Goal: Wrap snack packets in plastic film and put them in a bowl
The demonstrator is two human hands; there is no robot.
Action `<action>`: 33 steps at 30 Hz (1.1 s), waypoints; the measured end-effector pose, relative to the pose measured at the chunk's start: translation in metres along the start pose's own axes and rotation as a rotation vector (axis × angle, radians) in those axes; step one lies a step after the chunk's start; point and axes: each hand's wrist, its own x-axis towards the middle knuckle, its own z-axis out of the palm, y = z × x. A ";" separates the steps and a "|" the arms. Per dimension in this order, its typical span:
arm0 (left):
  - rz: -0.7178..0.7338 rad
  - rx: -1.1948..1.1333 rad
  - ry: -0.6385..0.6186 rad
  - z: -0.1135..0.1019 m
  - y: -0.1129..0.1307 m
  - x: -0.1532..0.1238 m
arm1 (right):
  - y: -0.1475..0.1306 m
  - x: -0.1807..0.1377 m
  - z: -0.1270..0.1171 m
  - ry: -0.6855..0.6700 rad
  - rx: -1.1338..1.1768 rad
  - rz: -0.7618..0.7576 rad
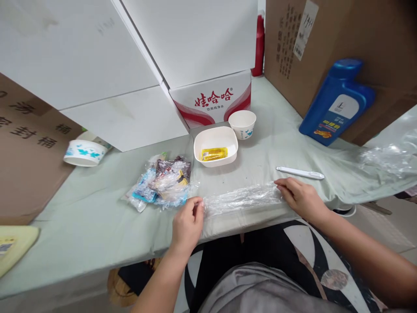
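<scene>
A strip of clear plastic film (pixel 243 198) is stretched lengthwise near the table's front edge. My left hand (pixel 189 224) pinches its left end between thumb and fingers, and my right hand (pixel 299 198) pinches the right end. Just left of my left hand lies a pile of crumpled plastic wrappers (pixel 163 180). Behind the film stands a white plastic tub (pixel 216 134) with a yellow packet (pixel 214 154) inside. Touching or close to the tub is a white paper bowl (pixel 243 124) with a blue pattern. A white utility knife (pixel 299 172) rests beyond my right hand.
A blue bottle (pixel 337 102) leans by a large cardboard box (pixel 302 43) on the right. White boxes (pixel 208 39) stand along the back. At left are another paper bowl (pixel 85 153), tipped on its side, and a pale yellow object (pixel 18 248). Clear plastic (pixel 391 148) lies far right.
</scene>
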 end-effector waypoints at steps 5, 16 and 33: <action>0.112 0.310 0.055 0.010 -0.002 0.008 | 0.006 0.012 0.018 -0.017 -0.313 0.050; 0.508 0.347 -0.217 0.016 0.040 -0.023 | -0.049 -0.001 0.027 -0.285 -0.190 -0.418; 0.494 0.078 -0.192 0.036 0.069 -0.008 | -0.009 -0.082 -0.047 -0.028 0.032 -0.282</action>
